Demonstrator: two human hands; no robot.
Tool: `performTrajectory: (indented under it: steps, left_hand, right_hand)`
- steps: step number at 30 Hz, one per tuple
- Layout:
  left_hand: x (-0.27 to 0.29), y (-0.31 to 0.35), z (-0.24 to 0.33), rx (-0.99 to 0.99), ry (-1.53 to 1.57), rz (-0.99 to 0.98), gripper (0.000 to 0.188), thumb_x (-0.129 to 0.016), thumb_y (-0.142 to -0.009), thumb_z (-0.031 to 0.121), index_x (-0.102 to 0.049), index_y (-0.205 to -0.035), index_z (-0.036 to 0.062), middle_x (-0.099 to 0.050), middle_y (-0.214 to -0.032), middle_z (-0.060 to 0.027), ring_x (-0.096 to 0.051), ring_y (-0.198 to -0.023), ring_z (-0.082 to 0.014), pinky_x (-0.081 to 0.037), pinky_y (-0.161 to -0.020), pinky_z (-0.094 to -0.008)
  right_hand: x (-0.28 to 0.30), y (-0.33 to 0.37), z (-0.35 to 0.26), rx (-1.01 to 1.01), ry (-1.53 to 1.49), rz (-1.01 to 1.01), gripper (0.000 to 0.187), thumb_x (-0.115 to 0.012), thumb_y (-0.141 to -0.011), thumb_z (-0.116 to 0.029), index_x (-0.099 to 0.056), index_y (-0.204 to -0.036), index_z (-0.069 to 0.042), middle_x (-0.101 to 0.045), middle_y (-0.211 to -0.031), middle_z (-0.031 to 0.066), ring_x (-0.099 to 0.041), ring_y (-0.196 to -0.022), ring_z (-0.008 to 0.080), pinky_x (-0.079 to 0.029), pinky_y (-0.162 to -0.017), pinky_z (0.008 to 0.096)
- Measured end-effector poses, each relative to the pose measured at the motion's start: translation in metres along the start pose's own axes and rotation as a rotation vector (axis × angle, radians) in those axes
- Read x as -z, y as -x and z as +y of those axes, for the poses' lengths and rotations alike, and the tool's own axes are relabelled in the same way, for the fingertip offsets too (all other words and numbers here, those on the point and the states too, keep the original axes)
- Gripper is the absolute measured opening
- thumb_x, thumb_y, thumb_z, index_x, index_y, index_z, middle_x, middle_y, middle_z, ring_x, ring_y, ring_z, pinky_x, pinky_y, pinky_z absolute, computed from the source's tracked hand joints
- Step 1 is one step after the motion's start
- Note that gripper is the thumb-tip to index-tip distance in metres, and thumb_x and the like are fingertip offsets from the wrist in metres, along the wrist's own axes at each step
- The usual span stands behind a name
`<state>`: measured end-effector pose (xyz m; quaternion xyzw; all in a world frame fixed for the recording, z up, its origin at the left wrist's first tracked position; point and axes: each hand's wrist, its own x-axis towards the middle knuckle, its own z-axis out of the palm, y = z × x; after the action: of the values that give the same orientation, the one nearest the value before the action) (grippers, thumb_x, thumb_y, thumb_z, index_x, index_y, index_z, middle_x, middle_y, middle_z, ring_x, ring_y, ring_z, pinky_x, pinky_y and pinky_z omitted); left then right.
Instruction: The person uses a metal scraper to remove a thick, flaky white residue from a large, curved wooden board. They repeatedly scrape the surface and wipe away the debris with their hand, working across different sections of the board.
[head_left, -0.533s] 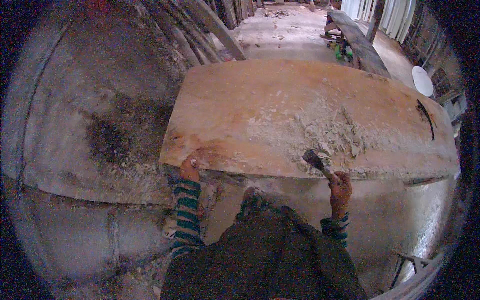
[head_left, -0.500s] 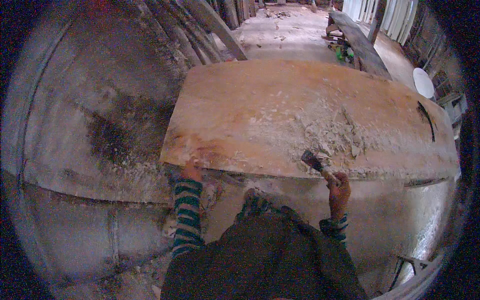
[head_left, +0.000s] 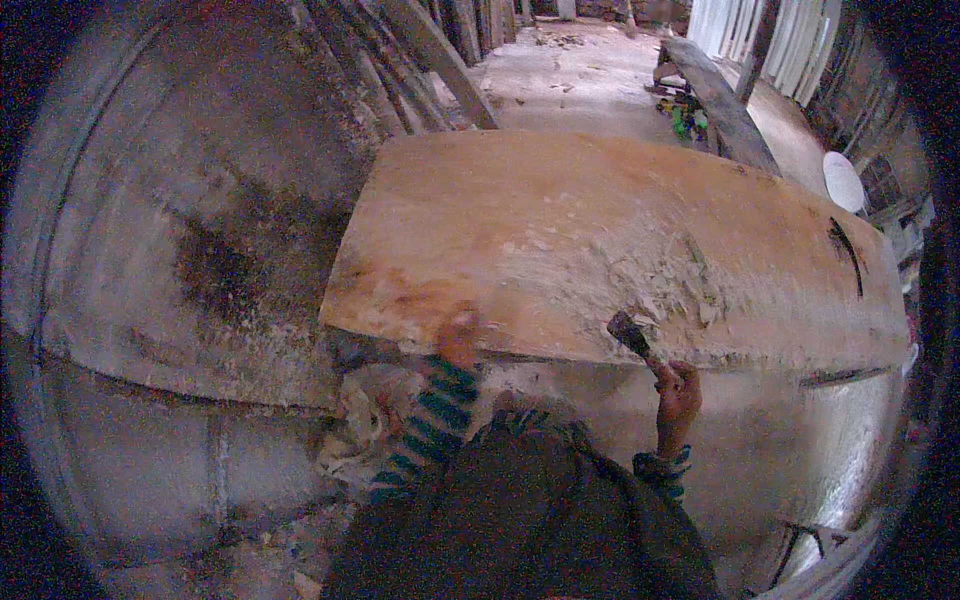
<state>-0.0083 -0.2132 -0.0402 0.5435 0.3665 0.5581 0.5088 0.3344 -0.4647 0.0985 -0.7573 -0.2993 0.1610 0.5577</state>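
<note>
- The short-handled tool (head_left: 628, 333) is in the right hand (head_left: 679, 388), over the near part of the orange-brown board (head_left: 450, 190); its fingers are closed round the pale handle.
- The tool's long axis runs aslant: handle end near and right, broad dark head far and left of the fingers. Whether the head touches the board, I cannot tell.
- The pile of pale flakes (head_left: 690, 280) lies just beyond the head, to its far right, so the head points past the pile's left side rather than into it.
- The right hand is the nearer to both tool and pile. The left hand (head_left: 460, 332) is well apart to the left, at the board's near edge; it is blurred, and I cannot tell how its fingers stand or whether they grip anything.
- The board's near edge passes below the tool head, and the right hand overlaps it in this view.
- For room to move, the board's face stretches far and left of the head, with thinner specks scattered over it; a dark curved strip (head_left: 846, 256) lies well apart, toward the right end.
</note>
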Motion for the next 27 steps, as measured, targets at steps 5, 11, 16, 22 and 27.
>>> performTrajectory:
  steps: [5, 11, 16, 22, 27]
  left_hand:
    - [0.111, -0.033, 0.066, 0.316, -1.311, -0.150, 0.030, -0.065, -0.096, 0.017, -0.068, -0.123, 0.0052, -0.066, -0.126, -0.0233, -0.066, -0.113, -0.0373, -0.057, -0.097, -0.0421]
    - [-0.081, 0.032, 0.022, -0.017, -1.076, -0.519, 0.042, -0.067, -0.095, 0.029, -0.065, -0.135, 0.0145, -0.067, -0.126, -0.0224, -0.067, -0.111, -0.0401, -0.056, -0.094, -0.0480]
    - [-0.129, 0.043, 0.048, 0.258, -0.519, -0.407, 0.035, -0.067, -0.097, 0.029, -0.067, -0.129, 0.0154, -0.075, -0.097, -0.0135, -0.072, -0.084, -0.0284, -0.059, -0.078, -0.0419]
    - [0.074, 0.005, 0.015, 0.168, -0.694, 0.043, 0.038, -0.063, -0.100, 0.033, -0.064, -0.132, 0.0128, -0.074, -0.093, -0.0117, -0.070, -0.081, -0.0264, -0.057, -0.077, -0.0405]
    - [0.149, 0.028, 0.027, 0.273, -0.909, 0.310, 0.043, -0.062, -0.101, 0.039, -0.063, -0.134, 0.0119, -0.073, -0.094, -0.0112, -0.069, -0.082, -0.0241, -0.056, -0.075, -0.0391]
  right_hand:
    - [0.002, 0.010, -0.003, -0.038, 0.079, 0.016, 0.019, -0.073, -0.097, -0.016, -0.063, -0.106, -0.003, -0.065, -0.087, 0.0017, -0.060, -0.075, 0.0097, -0.048, -0.065, 0.0249]
    - [0.000, 0.013, -0.005, -0.014, -0.061, -0.039, 0.020, -0.074, -0.096, -0.016, -0.064, -0.108, -0.002, -0.067, -0.090, 0.0037, -0.064, -0.079, 0.0125, -0.052, -0.069, 0.0271]
    - [-0.013, 0.009, -0.011, 0.080, 0.027, 0.038, 0.021, -0.074, -0.096, -0.016, -0.064, -0.109, -0.002, -0.068, -0.096, 0.0059, -0.066, -0.078, 0.0147, -0.056, -0.070, 0.0298]
    - [-0.025, 0.021, -0.040, -0.248, -0.137, -0.207, 0.027, -0.072, -0.097, -0.027, -0.064, -0.103, -0.003, -0.069, -0.090, 0.0061, -0.065, -0.075, 0.0149, -0.055, -0.066, 0.0311]
    - [-0.091, 0.026, 0.019, -0.070, 0.122, -0.539, 0.030, -0.069, -0.097, -0.034, -0.064, -0.105, -0.006, -0.068, -0.082, 0.0124, -0.066, -0.071, 0.0241, -0.054, -0.066, 0.0394]
